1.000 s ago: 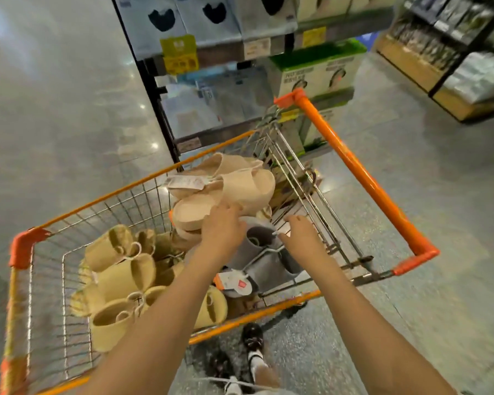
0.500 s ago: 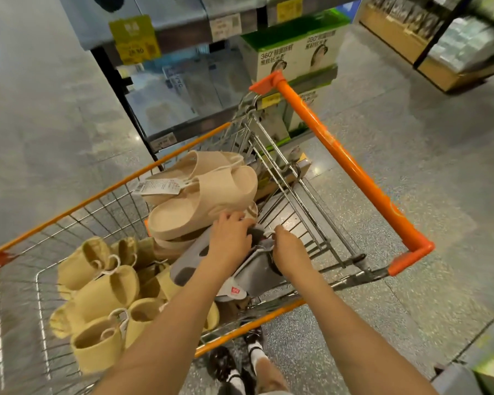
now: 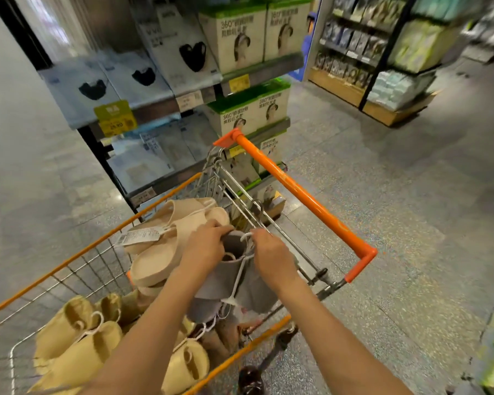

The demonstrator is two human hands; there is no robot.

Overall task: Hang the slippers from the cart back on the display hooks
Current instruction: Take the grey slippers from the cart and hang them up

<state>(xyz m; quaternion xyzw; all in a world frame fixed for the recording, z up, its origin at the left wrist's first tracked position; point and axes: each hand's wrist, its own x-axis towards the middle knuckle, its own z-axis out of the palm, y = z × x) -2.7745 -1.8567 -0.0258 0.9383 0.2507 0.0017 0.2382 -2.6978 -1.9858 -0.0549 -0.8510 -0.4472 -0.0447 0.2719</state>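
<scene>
A wire cart (image 3: pixel 77 269) with orange trim holds several pairs of slippers. A grey pair (image 3: pixel 226 280) on a white hanger is lifted above the cart's near right corner. My left hand (image 3: pixel 206 249) grips the upper left side of the grey pair. My right hand (image 3: pixel 271 255) pinches the white hanger hook at the top of the pair. A beige pair (image 3: pixel 166 243) with a paper tag lies just left of my hands. Yellow pairs (image 3: pixel 77 343) fill the cart's left part. No display hooks for slippers are in view.
The cart's orange handle bar (image 3: pixel 300 198) runs to the right of my hands. A shelf unit (image 3: pixel 166 89) with boxed goods stands just beyond the cart. More shelving (image 3: pixel 382 61) stands at the back right. Open stone floor (image 3: pixel 411 209) lies to the right.
Both hands have closed on the grey pair and raised it out of the cart. The camera has tilted up, showing more of the shelves.
</scene>
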